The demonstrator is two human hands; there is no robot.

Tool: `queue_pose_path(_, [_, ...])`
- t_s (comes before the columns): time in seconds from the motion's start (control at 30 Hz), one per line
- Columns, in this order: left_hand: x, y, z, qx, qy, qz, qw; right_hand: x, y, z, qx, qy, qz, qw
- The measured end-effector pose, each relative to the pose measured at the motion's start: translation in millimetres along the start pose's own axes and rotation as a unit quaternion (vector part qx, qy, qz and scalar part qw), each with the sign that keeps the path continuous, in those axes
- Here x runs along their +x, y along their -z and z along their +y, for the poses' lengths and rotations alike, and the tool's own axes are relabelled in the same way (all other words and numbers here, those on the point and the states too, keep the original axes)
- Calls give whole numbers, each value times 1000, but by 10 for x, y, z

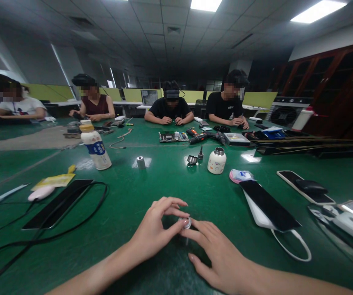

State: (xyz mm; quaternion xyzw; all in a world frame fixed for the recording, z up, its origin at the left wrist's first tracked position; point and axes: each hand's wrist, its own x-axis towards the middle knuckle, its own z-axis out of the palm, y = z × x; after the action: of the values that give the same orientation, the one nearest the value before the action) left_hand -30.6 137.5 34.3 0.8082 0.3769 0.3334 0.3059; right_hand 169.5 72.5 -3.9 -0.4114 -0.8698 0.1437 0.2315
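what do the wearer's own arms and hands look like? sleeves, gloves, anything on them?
Left hand and right hand: both ungloved, slim-fingered. Forearms bare to the picture's edge, no sleeves in view. No watch, bracelet, cable or marking visible on either.

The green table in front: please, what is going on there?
The person's left hand and right hand meet at a small silvery round piece, too small to identify; the left thumb is on it, the right thumb apart. Farther off stand a metal cylinder and a cream bottle without cap. Other people sit across the table.
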Motion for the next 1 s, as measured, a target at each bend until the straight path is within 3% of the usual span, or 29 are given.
queue_pose_path(0.1, [6,16,1,-9,-5,27,1000,1,5,-2,-1,-3,-6,1000])
queue_pose_path(0.27, [69,154,-179,41,17,149,988,2,17,-4,-2,-11,-13,1000])
queue_pose_path(0.47, [46,134,-513,134,64,32,988,0,26,-15,1,-14,-16,1000])
queue_pose_path(0.53, [44,113,-465,142,54,38,988,3,26,-18,-2,-14,-14,1000])
queue_pose_path(0.67, [54,98,-171,76,12,65,995,8,17,-14,-6,-15,-12,1000])
queue_pose_path(0.77, [33,79,0,63,-30,44,997,6,7,-5,-6,-5,-6,1000])
queue_pose_path(1.0, [2,53,10,74,-36,-5,997,-1,2,6,1,3,0,1000])
